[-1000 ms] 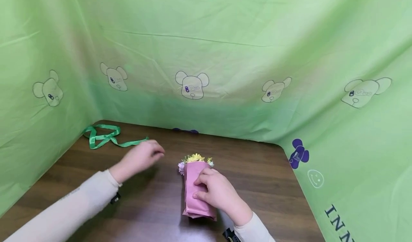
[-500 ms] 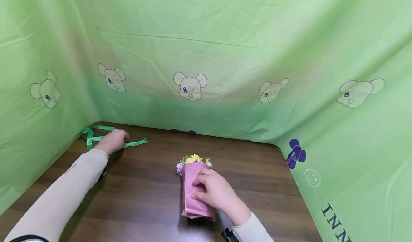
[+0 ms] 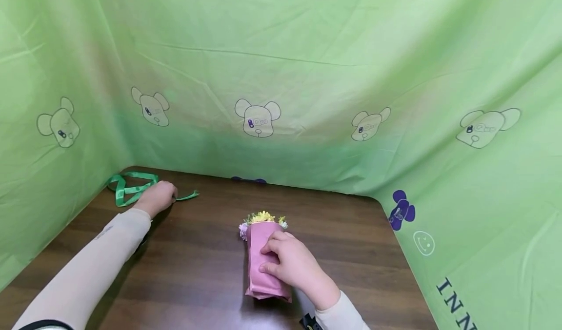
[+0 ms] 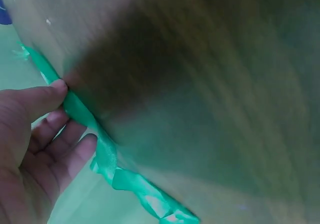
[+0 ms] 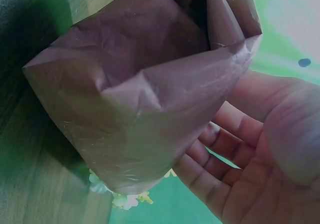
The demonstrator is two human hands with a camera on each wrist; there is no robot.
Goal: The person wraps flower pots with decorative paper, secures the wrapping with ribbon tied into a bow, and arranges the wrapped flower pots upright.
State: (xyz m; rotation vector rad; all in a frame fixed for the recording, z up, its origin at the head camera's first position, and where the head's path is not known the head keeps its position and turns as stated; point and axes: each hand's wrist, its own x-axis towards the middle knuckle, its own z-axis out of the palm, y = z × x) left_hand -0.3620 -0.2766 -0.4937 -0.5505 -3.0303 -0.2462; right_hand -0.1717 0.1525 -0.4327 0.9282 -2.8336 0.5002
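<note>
A long green ribbon (image 3: 127, 189) lies in loose loops at the far left of the table, its free end pointing right. My left hand (image 3: 157, 197) is over it. In the left wrist view the thumb and index finger pinch the ribbon (image 4: 80, 112) near that end, with the other fingers behind it. A small bouquet wrapped in pink paper (image 3: 259, 276) lies mid-table, its yellow and lilac flowers (image 3: 262, 217) facing away. My right hand (image 3: 294, 262) holds the wrap from its right side, thumb and fingertips on the paper. The wrap's open lower end (image 5: 145, 84) shows in the right wrist view.
The dark wooden table (image 3: 210, 252) is walled at the back and both sides by a green cloth (image 3: 307, 86) printed with bear heads. Close behind the ribbon stands the cloth's left corner.
My left hand has moved left to the ribbon and taken hold of it, and the ribbon has shifted slightly. The right hand stays on the bouquet.
</note>
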